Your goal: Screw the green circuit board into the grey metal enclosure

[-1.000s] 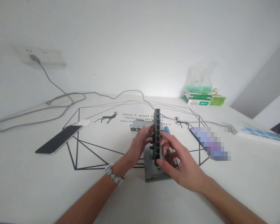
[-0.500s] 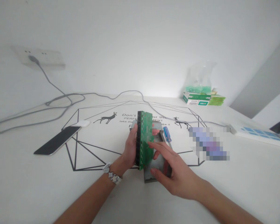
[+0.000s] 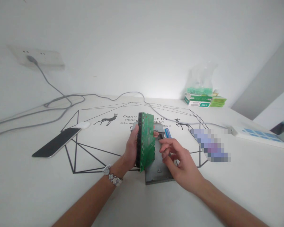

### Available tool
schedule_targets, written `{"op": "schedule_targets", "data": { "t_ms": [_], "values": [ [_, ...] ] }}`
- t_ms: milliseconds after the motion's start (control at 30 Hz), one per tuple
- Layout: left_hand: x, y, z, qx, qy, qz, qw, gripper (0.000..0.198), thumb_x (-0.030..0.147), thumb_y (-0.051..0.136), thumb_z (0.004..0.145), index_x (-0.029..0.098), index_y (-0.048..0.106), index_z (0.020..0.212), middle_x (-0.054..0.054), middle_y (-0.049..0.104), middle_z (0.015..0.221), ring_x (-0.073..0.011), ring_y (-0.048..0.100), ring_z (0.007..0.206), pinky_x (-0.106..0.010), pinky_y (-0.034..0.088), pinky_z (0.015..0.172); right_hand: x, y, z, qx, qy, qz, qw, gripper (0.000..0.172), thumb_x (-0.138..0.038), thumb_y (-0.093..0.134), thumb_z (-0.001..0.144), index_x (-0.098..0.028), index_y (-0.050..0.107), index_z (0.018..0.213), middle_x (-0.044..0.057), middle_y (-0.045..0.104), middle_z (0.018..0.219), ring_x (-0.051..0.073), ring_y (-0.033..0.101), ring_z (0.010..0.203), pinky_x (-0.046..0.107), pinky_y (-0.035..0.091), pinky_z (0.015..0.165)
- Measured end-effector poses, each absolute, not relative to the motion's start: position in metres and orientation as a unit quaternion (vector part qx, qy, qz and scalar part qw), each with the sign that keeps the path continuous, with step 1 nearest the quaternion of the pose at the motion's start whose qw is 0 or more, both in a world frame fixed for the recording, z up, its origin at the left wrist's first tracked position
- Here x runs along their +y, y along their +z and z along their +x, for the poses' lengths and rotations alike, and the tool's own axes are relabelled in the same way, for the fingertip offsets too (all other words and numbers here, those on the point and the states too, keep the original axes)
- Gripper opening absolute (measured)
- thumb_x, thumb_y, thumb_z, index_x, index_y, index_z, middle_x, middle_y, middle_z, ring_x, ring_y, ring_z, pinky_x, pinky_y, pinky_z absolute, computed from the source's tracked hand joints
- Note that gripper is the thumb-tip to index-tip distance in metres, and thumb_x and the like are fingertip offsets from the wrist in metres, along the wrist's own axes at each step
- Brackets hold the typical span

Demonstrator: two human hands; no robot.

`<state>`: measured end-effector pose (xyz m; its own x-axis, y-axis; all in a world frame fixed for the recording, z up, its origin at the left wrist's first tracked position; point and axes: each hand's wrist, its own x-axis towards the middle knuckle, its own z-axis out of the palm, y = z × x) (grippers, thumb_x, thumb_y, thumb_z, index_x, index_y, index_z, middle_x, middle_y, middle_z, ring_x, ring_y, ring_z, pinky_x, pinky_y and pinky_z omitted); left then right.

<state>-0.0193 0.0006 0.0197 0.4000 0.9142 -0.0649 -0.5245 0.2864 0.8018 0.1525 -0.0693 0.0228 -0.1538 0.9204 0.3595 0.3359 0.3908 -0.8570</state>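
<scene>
My left hand (image 3: 130,150) grips a green circuit board (image 3: 148,138) upright by its left side, where a row of black ports (image 3: 139,145) runs along the edge. The thumb lies in front of the board, and fingertips show behind its right side. My right hand (image 3: 180,159) hovers just right of the board, thumb and fingers drawn together in a pinch. Whether anything small is between them I cannot make out. Beneath both hands lies a grey metal casing (image 3: 159,175), partly hidden by the board. A blue-handled screwdriver (image 3: 167,133) rests beyond the right hand, its shaft mostly covered.
A black phone-like slab (image 3: 56,142) and a white mouse (image 3: 83,125) lie at left. A pixelated flat item (image 3: 210,146) and a white power strip (image 3: 262,137) are at right. A grey cable (image 3: 109,98) crosses the back. Boxes (image 3: 198,100) stand against the wall.
My right hand has moved off the board's face to the right, and its spread fingers have come together. The left hand still holds the board upright. The view has shifted slightly.
</scene>
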Motion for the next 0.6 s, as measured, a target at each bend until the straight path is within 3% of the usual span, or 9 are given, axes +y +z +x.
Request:
{"op": "schedule_targets", "data": {
  "t_ms": [100, 267, 433, 500, 600],
  "values": [
    [0.001, 0.019, -0.020, 0.272, 0.450, 0.368, 0.767, 0.081, 0.081, 0.048, 0.083, 0.009, 0.076, 0.106, -0.016, 0.078, 0.092, -0.0257, 0.071, 0.075, -0.037, 0.057, 0.069, -0.070, 0.023, 0.152, -0.690, 0.319, -0.453, 0.467, 0.028, -0.021, 0.056, 0.090, -0.023, 0.055, 0.118, 0.002, 0.060, 0.091, 0.012, 0.057, 0.068, 0.022, 0.045, 0.053],
    [-0.001, 0.024, -0.019, 0.264, 0.441, 0.371, 0.774, 0.085, 0.081, 0.038, 0.088, 0.008, 0.076, 0.109, -0.018, 0.078, 0.099, -0.0293, 0.073, 0.086, -0.042, 0.058, 0.081, -0.066, 0.023, 0.153, -0.671, 0.297, -0.485, 0.476, 0.025, -0.029, 0.057, 0.090, -0.022, 0.055, 0.114, 0.003, 0.060, 0.093, 0.014, 0.060, 0.071, 0.023, 0.045, 0.053],
    [-0.005, 0.033, -0.017, 0.251, 0.467, 0.354, 0.771, 0.080, 0.076, 0.034, 0.091, 0.012, 0.076, 0.110, -0.018, 0.077, 0.114, -0.0328, 0.073, 0.096, -0.047, 0.058, 0.087, -0.060, 0.019, 0.159, -0.650, 0.255, -0.609, 0.376, 0.045, -0.040, 0.062, 0.086, -0.022, 0.052, 0.127, 0.005, 0.062, 0.100, 0.014, 0.055, 0.060, 0.029, 0.043, 0.053],
    [-0.006, 0.036, -0.017, 0.251, 0.475, 0.341, 0.771, 0.077, 0.073, 0.033, 0.093, 0.013, 0.076, 0.110, -0.017, 0.075, 0.120, -0.0324, 0.073, 0.099, -0.047, 0.058, 0.090, -0.060, 0.018, 0.160, -0.668, 0.270, -0.605, 0.339, 0.037, -0.040, 0.062, 0.087, -0.022, 0.059, 0.119, 0.003, 0.062, 0.092, 0.015, 0.055, 0.063, 0.030, 0.043, 0.058],
    [-0.007, 0.037, -0.016, 0.262, 0.473, 0.321, 0.777, 0.076, 0.070, 0.028, 0.096, 0.013, 0.076, 0.112, -0.016, 0.075, 0.120, -0.0314, 0.074, 0.098, -0.046, 0.059, 0.089, -0.059, 0.020, 0.160, -0.690, 0.324, -0.541, 0.356, 0.021, -0.034, 0.067, 0.084, -0.021, 0.063, 0.101, 0.000, 0.061, 0.081, 0.017, 0.057, 0.074, 0.030, 0.044, 0.067]
  ]
}}
